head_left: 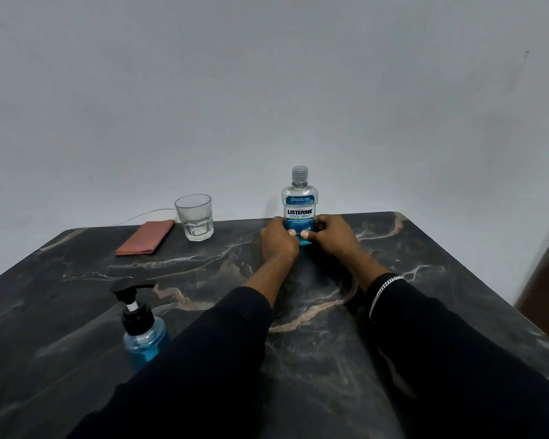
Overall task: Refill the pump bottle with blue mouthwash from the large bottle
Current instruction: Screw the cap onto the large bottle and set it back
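The large mouthwash bottle (299, 201) stands upright near the table's far edge, clear with a blue label, its cap on and blue liquid only at the bottom. My left hand (278, 237) and my right hand (332, 232) wrap its lower part from either side. The pump bottle (143, 331), holding blue liquid under a black pump head, stands at the near left, partly behind my left sleeve.
A clear glass tumbler (195, 218) stands at the far left-centre, and a folded pink cloth (145, 237) lies to its left. The dark marbled table (330, 327) ends at a grey wall behind. A thin wire runs behind the cloth.
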